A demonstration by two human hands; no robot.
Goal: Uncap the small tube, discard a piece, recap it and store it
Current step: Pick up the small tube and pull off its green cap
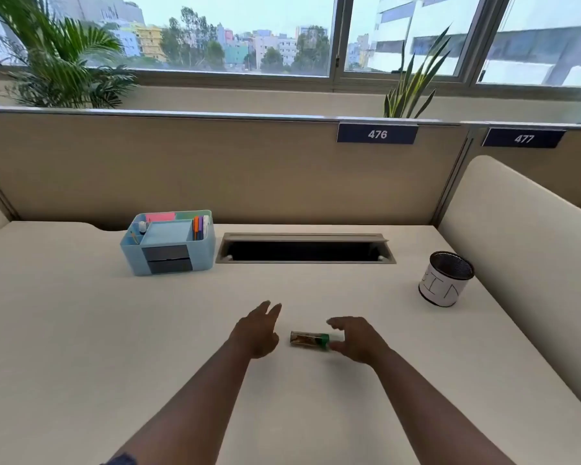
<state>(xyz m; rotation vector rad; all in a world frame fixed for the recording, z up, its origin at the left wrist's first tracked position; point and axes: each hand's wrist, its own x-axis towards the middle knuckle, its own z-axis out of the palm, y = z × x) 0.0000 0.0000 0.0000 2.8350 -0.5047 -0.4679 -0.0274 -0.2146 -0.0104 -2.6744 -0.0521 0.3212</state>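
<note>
Lying on its side on the cream desk top (81, 330), near centre, is a small clear tube (311, 339) w/ brownish contents, a green band and a clear cap at its right end. Tube's long axis runs left-right. Cap looks seated on the tube.

Right hand (358, 338) is at the tube's cap end, fingers curled above it and thumb below, spread wide around the cap. Can't tell if the fingertips touch the cap; nothing lifted or held. Left hand (257, 330) sits just left of the tube, apart from it, palm angled down, fingers stretched toward the far side, loose and wide, holding nothing. Both forearms come in from the near edge; a bit of dark sleeve shows at the near left.

Far left on the desk: a light blue plastic desk organiser (168, 245) w/ two grey drawer fronts, a pale blue pad, pink and green note stacks, and orange/purple pens standing in its right compartment. Just right of it, a long rectangular cable slot (306, 248) set into the desk, dark inside. Far right, well apart from the tube: a black mesh cup (445, 278) wrapped in white paper w/ hand-drawn letters reading BIN.

Behind the desk a beige partition (215, 169) carries dark blue plates marked 476 (377, 133) and 477 (523, 138). Green plants and windows w/ city buildings sit beyond. A cream padded divider (517, 263) runs along the right.
</note>
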